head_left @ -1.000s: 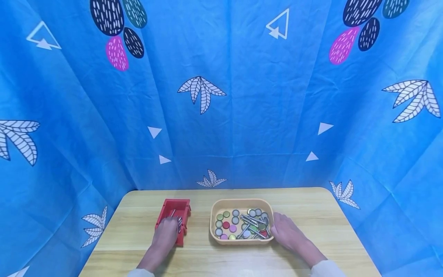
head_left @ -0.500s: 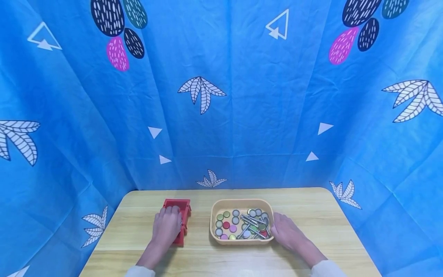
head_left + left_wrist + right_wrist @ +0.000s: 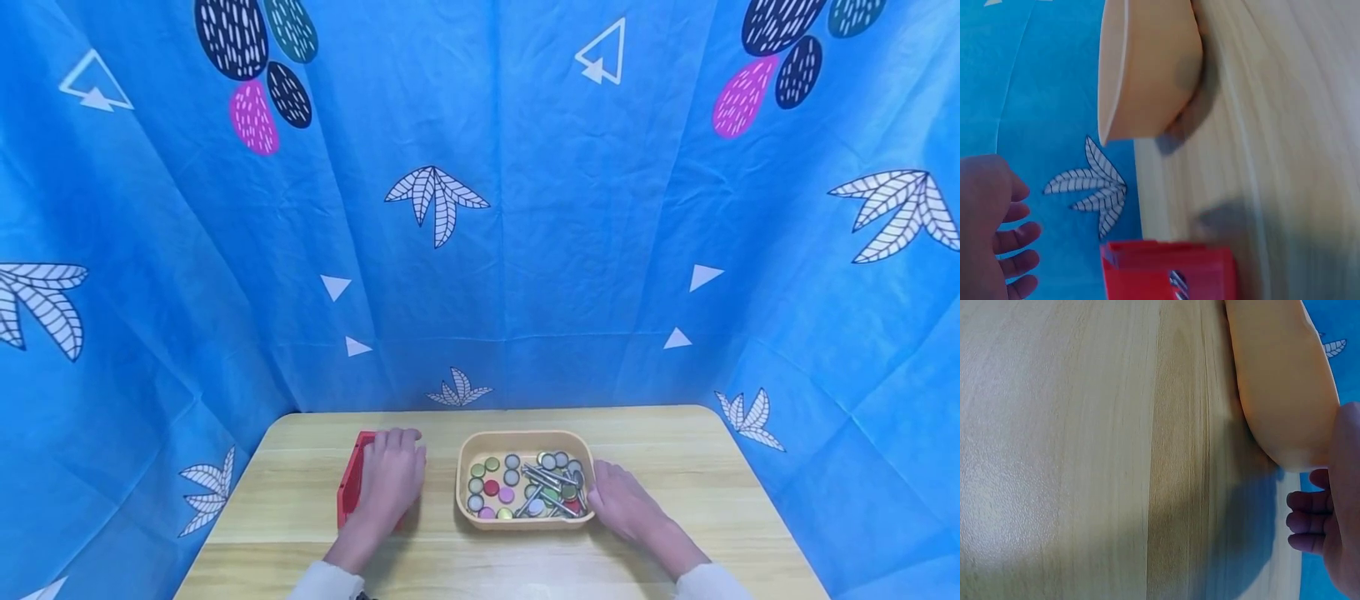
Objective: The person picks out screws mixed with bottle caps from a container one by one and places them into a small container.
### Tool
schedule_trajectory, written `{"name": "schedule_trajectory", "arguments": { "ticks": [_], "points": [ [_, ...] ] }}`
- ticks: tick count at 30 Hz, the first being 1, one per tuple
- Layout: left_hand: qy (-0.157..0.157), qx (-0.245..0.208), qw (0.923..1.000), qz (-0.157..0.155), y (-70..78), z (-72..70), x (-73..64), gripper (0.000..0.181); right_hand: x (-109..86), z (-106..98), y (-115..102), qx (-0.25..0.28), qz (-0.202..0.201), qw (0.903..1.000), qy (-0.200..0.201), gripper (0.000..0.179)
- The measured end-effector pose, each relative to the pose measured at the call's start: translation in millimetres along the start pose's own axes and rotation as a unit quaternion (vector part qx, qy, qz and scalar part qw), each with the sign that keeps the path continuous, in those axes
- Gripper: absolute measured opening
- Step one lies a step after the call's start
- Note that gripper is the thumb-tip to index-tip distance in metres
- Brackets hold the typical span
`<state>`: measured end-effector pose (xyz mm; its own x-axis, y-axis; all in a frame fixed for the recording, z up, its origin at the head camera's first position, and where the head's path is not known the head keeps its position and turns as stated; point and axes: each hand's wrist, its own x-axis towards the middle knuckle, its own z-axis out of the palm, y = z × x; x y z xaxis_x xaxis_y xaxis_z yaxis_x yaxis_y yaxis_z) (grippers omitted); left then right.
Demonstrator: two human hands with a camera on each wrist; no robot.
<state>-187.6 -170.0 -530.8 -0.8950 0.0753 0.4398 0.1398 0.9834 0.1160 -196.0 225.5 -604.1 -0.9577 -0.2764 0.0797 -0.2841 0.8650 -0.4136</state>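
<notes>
My left hand [image 3: 392, 479] is above the red bin [image 3: 348, 492], covering most of it. In the left wrist view the fingers of that hand [image 3: 1019, 237] are loosely bent, with nothing visible in them. A threaded metal screw [image 3: 1177, 284] shows in the red bin [image 3: 1147, 256]. My right hand [image 3: 626, 504] grips the right end of a tan plastic tub [image 3: 468, 508]. Inside the tub lie several coloured bottle caps [image 3: 491, 487] and, toward its right side, a heap of long metal screws [image 3: 547, 479].
Both containers stand on a light wooden table [image 3: 525, 567], with a strip of bare wood between them. A blue patterned curtain [image 3: 495, 250] encloses the back and sides of the table.
My left hand first reached into the red bin, where screws showed, then rose over its far part, and is now shifted right above it. The right hand and tub stayed put.
</notes>
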Motion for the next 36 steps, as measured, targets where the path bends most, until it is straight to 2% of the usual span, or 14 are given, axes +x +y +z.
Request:
{"name": "schedule_trajectory", "arguments": {
  "ticks": [3, 7, 14, 21, 28, 32, 36],
  "points": [
    [-0.008, -0.014, 0.9998, 0.009, 11.8, 2.2, 3.7, 0.035, -0.7, 1.0, 1.1, 0.000, -0.002, 1.0000, 0.003, 0.030],
    [-0.016, -0.035, 0.9985, 0.039, 28.7, 5.1, 8.0, 0.035, -1.3, 1.6, 1.9, -0.003, -0.006, 1.0000, 0.006, 0.032],
    [-0.058, -0.080, 0.9931, 0.064, 59.3, 13.0, 8.4, 0.036, -1.3, 2.5, 2.4, -0.002, -0.007, 0.9999, 0.013, 0.034],
    [-0.066, -0.069, 0.9880, 0.121, 83.7, 32.6, 3.3, 0.032, -1.1, 0.4, -0.3, 0.006, 0.000, 1.0000, 0.007, 0.030],
    [-0.114, -0.121, 0.9792, 0.116, 104.1, 50.7, -2.2, 0.027, -0.7, 0.1, 0.3, -0.001, 0.000, 1.0000, 0.002, 0.028],
    [-0.120, -0.148, 0.9730, 0.131, 111.7, 58.8, -1.3, 0.015, -0.1, 0.6, 1.6, -0.005, -0.006, 0.9999, 0.008, 0.027],
    [-0.141, -0.142, 0.9704, 0.135, 116.7, 65.5, -0.2, 0.008, 0.7, 0.7, 2.6, -0.007, -0.008, 0.9999, 0.007, 0.026]
  ]
}}
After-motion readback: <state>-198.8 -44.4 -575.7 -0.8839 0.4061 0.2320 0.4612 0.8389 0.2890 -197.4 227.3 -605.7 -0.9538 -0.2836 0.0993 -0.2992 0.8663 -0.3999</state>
